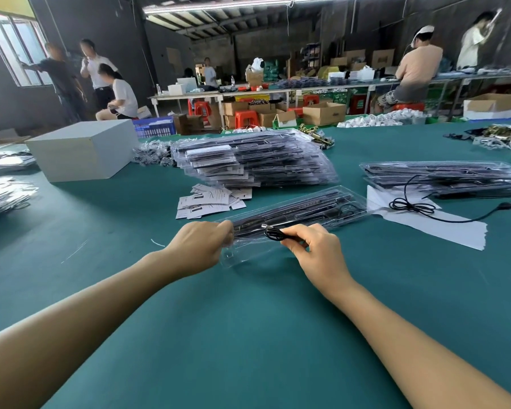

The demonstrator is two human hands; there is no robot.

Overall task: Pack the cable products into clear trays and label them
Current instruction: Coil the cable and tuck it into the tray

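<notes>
- At the centre of the frame, on the green table (248, 335), lies a long clear tray (295, 215), running from the lower middle up toward the right, with dark cable parts already seated in its channels
- Left hand (199, 246) pinches the near end of the tray, fingers closed on its thin plastic edge and pinning it to the cloth
- Right hand (316, 246) is clenched on a small coiled black cable (275, 233), held between thumb and forefinger just over the near part of the tray; a pale metal plug sticks out of the coil toward the upper left
- Cable looks light and limp, and a coil like this would likely spring loose if let go early; best gripped across the whole bundle, as now, and pressed into its pocket before release
- Tray appears thin, flexible and slick, so it would probably skate on the cloth or buckle if lifted by one corner; holding it at the end edge, flat down, seems the safe hold
- Just above the left hand, near the middle of the frame, sits a scatter of white labels (210, 200), which look like paper, easy to bend and to blow about
- Behind them, upper middle, is a stack of packed trays (257, 160); at right, more trays (443, 177) and a loose black cable (419, 206) on white paper
</notes>
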